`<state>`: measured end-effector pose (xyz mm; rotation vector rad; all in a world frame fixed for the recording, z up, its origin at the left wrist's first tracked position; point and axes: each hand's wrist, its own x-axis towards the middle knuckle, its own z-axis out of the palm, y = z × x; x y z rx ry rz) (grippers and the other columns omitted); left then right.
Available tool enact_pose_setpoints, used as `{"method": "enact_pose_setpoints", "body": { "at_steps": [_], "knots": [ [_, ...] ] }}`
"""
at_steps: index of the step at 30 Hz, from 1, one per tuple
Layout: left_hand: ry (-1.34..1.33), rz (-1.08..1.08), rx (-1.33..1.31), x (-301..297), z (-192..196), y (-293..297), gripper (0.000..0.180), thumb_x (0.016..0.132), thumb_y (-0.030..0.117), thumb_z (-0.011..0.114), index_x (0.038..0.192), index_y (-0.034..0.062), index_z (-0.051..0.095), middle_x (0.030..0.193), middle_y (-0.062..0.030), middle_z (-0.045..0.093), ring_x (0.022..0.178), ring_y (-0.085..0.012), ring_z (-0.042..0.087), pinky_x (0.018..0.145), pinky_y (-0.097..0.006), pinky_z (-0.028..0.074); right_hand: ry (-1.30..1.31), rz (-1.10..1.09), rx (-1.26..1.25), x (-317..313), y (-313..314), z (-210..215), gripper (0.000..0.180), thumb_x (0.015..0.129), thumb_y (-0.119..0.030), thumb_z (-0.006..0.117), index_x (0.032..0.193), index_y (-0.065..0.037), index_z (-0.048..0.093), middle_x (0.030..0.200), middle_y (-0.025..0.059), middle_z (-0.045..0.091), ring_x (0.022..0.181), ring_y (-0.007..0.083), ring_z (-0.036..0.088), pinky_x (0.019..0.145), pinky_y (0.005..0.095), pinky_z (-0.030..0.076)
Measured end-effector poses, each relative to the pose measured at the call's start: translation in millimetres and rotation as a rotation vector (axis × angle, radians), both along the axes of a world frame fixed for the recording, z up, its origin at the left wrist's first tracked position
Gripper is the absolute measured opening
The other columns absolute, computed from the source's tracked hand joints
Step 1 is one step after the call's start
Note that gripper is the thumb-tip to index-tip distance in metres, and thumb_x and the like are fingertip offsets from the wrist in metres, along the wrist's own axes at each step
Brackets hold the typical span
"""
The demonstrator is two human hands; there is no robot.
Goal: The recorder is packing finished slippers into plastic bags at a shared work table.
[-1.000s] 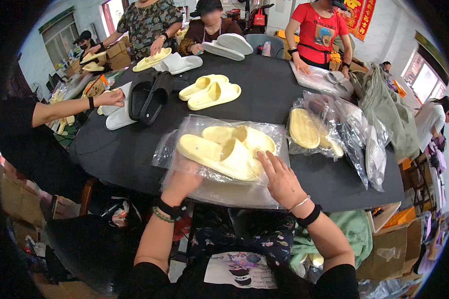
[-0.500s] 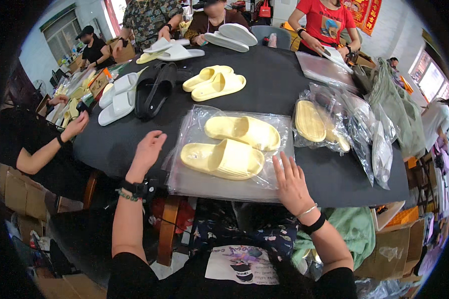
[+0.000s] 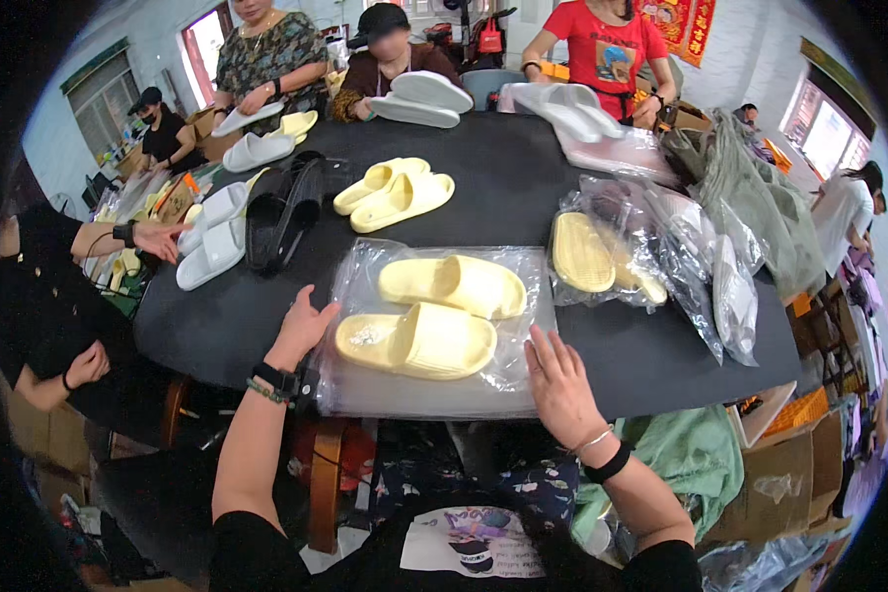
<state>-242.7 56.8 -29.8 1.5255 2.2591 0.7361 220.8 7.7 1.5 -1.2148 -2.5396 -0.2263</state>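
Observation:
Two pale yellow slippers, a near one [image 3: 419, 340] and a far one [image 3: 454, 284], lie side by side on a stack of clear plastic bags [image 3: 405, 397] in front of me. Whether the top bag's film covers them I cannot tell. My left hand [image 3: 304, 326] is at the stack's left edge, beside the near slipper's toe-less end, fingers apart and holding nothing. On the other side my right hand [image 3: 562, 390] rests against the stack's right edge, its fingers stretched out, also with nothing in it.
Another yellow pair [image 3: 402, 197] stands beyond the stack, with black slides [image 3: 291, 217] and white slippers [image 3: 212, 237] to its left. Bagged slippers [image 3: 584, 254] lie on the right by a grey-green cloth [image 3: 760, 212]. Co-workers stand or sit around the black table [image 3: 651, 345].
My left hand has come in to the bags' left edge; my right stays by the right edge. The view has shifted. Across the table, white slippers now rest on the red-shirted person's bags.

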Motion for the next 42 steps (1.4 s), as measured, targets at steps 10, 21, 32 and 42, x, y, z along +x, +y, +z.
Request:
{"method": "enact_pose_setpoints", "body": {
  "at_steps": [10,21,32,42],
  "knots": [
    [-0.46,-0.01,-0.053,17,27,-6,0.045,0.087,0.017,0.074,0.124,-0.0036,0.059,0.071,-0.0045,0.063,0.052,-0.0101,0.054,0.044,-0.027,0.04,-0.087,0.031,-0.059,7,-3,-2,0.054,0.09,-0.007,0.049,0.142,0.007,0.041,0.154,0.0199,0.032,0.14,0.0419,0.035,0.113,0.0525,0.034],
    [-0.619,0.013,0.373,39,54,-24,0.023,0.093,0.003,0.062,0.116,0.0028,0.065,0.069,0.0022,0.055,0.056,-0.0059,0.055,0.05,-0.022,0.044,-0.098,0.01,-0.099,15,2,-12,0.062,0.089,-0.004,0.045,0.147,0.009,0.03,0.153,0.0268,0.033,0.144,0.0392,0.033,0.115,0.0505,0.031],
    [-1.059,0.044,0.14,44,65,-44,0.056,0.095,0.014,0.065,0.143,0.0027,0.039,0.088,-0.0071,0.064,0.067,-0.0133,0.063,0.059,-0.026,0.049,0.028,-0.018,-0.008,26,-1,-18,0.062,0.082,0.002,0.054,0.141,0.011,0.036,0.15,0.028,0.038,0.137,0.0382,0.041,0.11,0.0506,0.037],
    [-0.89,-0.053,0.123,12,63,-51,0.06,0.092,0.005,0.062,0.145,0.0013,0.035,0.089,-0.0097,0.066,0.068,-0.0166,0.064,0.061,-0.029,0.052,-0.109,0.053,0.132,40,17,-79,0.05,0.094,-0.015,0.052,0.139,0.005,0.047,0.142,0.0223,0.051,0.125,0.0357,0.052,0.103,0.0448,0.044]
  ]
}}
